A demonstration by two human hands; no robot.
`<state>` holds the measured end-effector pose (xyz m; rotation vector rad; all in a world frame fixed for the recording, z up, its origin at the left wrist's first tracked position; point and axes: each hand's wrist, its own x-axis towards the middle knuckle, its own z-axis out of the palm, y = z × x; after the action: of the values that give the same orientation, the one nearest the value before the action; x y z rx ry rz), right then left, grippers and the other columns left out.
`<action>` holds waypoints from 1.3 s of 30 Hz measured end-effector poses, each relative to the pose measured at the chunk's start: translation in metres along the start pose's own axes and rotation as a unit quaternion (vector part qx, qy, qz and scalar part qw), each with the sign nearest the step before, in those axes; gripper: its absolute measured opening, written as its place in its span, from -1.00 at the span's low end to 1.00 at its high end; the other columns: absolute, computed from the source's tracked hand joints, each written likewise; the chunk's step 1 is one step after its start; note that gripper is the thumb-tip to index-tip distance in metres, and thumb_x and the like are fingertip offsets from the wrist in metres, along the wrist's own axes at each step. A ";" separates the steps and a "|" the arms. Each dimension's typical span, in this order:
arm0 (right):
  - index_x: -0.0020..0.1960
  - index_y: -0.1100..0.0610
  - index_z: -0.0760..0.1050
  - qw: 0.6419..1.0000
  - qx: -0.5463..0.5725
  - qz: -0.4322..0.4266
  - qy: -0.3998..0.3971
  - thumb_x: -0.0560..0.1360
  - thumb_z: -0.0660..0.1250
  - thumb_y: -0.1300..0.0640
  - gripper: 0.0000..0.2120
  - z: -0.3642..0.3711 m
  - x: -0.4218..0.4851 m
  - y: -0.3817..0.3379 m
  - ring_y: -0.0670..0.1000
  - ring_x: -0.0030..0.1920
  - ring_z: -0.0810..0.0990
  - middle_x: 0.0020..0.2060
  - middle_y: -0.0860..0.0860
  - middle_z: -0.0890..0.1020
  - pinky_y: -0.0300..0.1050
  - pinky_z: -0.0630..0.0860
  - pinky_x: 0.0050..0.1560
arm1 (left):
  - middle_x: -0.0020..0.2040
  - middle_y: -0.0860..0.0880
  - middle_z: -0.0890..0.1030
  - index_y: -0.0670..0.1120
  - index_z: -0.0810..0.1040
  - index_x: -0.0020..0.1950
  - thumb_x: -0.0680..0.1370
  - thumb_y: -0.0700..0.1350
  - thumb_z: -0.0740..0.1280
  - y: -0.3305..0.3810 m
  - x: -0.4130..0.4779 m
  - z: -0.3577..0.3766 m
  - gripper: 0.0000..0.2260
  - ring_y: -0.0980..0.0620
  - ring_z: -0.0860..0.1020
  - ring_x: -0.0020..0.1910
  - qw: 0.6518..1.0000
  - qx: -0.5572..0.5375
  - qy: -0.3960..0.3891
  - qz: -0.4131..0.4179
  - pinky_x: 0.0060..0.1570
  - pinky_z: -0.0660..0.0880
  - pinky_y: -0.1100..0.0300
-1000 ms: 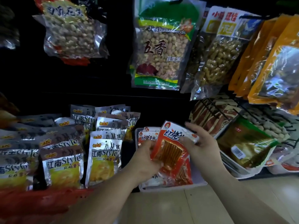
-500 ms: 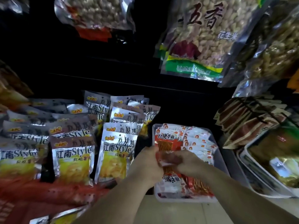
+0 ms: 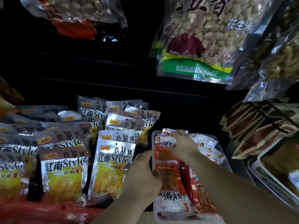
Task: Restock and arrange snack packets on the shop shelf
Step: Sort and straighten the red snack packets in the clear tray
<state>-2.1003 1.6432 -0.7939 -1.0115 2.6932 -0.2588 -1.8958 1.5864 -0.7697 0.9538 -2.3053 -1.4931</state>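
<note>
On the left of the dark shelf (image 3: 186, 101), silver and yellow packets (image 3: 64, 172) stand in overlapping rows, their faces tipped back. A black divider (image 3: 34, 180) rises among the front ones, and a red strip (image 3: 40, 212) runs along the front edge below them. Above, at the top left, a clear bag of nuts (image 3: 72, 8) hangs partly out of view.

The left hand (image 3: 142, 173) sits just right of these rows, at the left wall of a clear tray (image 3: 224, 160). Its fingers curl round that wall, and the thumb reaches over the rim onto a red packet inside; how firmly it clasps cannot be told.

The tray holds the red packets (image 3: 171, 198). Some lie flat at the front with their print upside down, while others stand in a row towards the back. The right hand (image 3: 182, 146) reaches into the middle of the tray and pinches the upright red packet (image 3: 163, 143) at the head of that row. Its thumb is on the printed face and its fingers (image 3: 178, 132) are bent over the top edge.

Higher up, a large peanut bag (image 3: 207, 38) with a green band hangs above the tray. To the right, brown packets (image 3: 258, 130) lean in a fanned stack behind dark wire. Below them, a second tray (image 3: 275, 180) sits at the far right edge.
</note>
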 end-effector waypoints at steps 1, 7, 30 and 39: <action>0.51 -0.06 0.38 1.000 -0.010 -0.001 0.009 0.59 0.42 -0.03 -0.48 0.006 0.003 0.001 0.05 0.34 0.52 0.43 -0.06 0.40 -0.03 0.56 0.20 | 0.22 0.29 0.52 0.34 0.48 0.28 0.64 -0.09 0.35 0.001 0.000 0.000 -0.66 0.50 0.36 -0.06 1.000 -0.002 0.000 0.005 -0.10 0.34 0.48; -0.10 -0.05 0.52 0.990 -0.071 -0.029 0.114 0.59 0.31 0.17 -0.85 0.020 0.004 0.008 0.03 0.03 0.54 -0.11 -0.08 0.54 -0.12 0.33 -0.08 | 0.31 0.31 0.48 0.28 0.44 0.43 0.63 -0.08 0.36 -0.002 0.005 0.007 -0.58 0.42 0.42 0.03 1.000 0.009 0.010 0.026 -0.03 0.29 0.51; -0.06 0.06 0.73 0.862 0.497 0.052 0.079 0.52 0.50 0.28 -0.86 -0.154 -0.193 0.002 0.18 0.00 0.71 -0.05 0.13 0.72 0.20 0.62 0.00 | -0.11 0.17 0.69 0.16 0.71 0.07 0.55 -0.22 0.51 0.096 -0.035 -0.026 -0.74 0.11 0.68 -0.24 0.970 -0.215 -0.092 0.071 -0.12 0.66 0.16; 0.08 0.01 0.71 0.787 0.589 0.148 0.107 0.57 0.38 0.44 -0.65 -0.164 -0.275 0.000 0.08 -0.10 0.74 -0.15 0.03 0.75 0.03 0.64 -0.09 | 0.32 0.10 0.62 0.25 0.61 0.30 0.55 -0.17 0.51 0.139 -0.076 -0.030 -0.58 0.06 0.64 0.24 0.932 -0.229 -0.263 0.095 0.25 0.60 0.01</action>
<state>-1.9490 1.8383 -0.5905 -0.1450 2.0508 -1.7530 -1.8770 1.6501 -0.6222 0.2102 -2.0993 -2.2594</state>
